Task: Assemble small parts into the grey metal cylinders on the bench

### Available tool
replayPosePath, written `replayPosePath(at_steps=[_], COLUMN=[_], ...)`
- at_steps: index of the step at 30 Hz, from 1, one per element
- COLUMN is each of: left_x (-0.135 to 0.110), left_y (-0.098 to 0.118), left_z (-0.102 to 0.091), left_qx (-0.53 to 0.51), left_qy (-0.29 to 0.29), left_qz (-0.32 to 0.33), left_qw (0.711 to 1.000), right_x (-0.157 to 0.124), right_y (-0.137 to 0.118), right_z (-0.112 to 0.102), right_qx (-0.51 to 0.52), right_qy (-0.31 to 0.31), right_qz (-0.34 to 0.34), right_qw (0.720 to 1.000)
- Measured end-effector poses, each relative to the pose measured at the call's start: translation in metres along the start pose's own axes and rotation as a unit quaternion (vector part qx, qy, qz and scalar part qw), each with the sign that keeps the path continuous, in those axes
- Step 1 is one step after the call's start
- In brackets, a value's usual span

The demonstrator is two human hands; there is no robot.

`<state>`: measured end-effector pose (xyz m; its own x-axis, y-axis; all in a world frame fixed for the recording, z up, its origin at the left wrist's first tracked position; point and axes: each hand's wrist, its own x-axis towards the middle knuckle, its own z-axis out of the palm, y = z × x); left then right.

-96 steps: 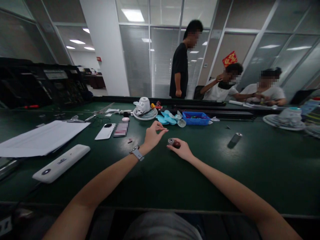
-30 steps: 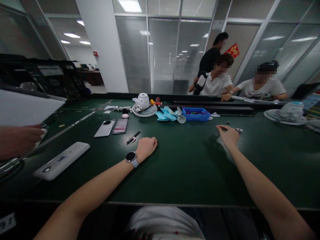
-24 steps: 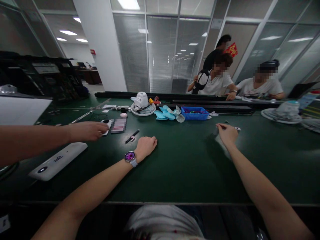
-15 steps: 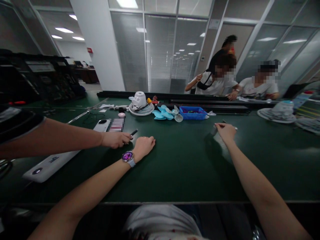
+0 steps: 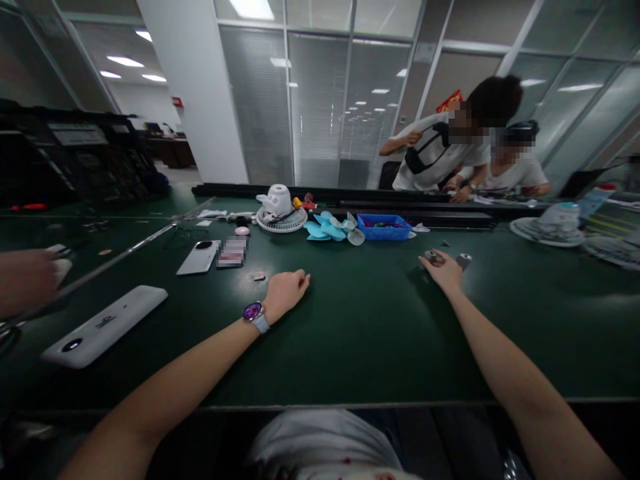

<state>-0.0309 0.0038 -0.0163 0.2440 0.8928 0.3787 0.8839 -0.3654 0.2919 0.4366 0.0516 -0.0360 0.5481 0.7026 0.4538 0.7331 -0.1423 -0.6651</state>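
Head view: held a small grey metal cylinder (image 5: 431, 255) with a round, ringed end in the outstretched right hand (image 5: 443, 268), between thumb and curled fingers, over the right half of the green table (image 5: 370, 320), just beside a second cylinder (image 5: 465, 260). Pointed the ringed end up, long axis apparently near upright, body largely hidden. Rested the left hand (image 5: 285, 293) in a loose fist, contents impossible to tell.
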Motion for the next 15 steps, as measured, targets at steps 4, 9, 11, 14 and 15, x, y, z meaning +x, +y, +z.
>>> replayPosePath(at_steps=[4, 9, 11, 14, 15], left_x=[0.007, 0.013, 0.012, 0.008, 0.007], left_y=[-0.014, -0.016, -0.006, 0.012, 0.018], left_z=[0.001, -0.003, -0.009, -0.021, -0.024], left_qx=[-0.080, -0.220, -0.242, -0.252, -0.257], left_qy=[0.068, 0.107, 0.097, 0.064, 0.054], left_qz=[-0.095, -0.083, -0.023, 0.055, 0.079], left_qw=[0.990, 0.966, 0.965, 0.964, 0.962], right_x=[0.004, -0.028, -0.058, -0.108, -0.123], right_y=[-0.003, -0.066, -0.103, -0.151, -0.163], right_z=[-0.003, -0.002, 0.008, 0.026, 0.031], right_qx=[-0.020, 0.058, 0.143, 0.244, 0.259], right_qy=[-0.001, -0.019, -0.105, -0.254, -0.289], right_qz=[0.032, -0.048, -0.116, -0.175, -0.186], right_qw=[0.999, 0.997, 0.977, 0.919, 0.903])
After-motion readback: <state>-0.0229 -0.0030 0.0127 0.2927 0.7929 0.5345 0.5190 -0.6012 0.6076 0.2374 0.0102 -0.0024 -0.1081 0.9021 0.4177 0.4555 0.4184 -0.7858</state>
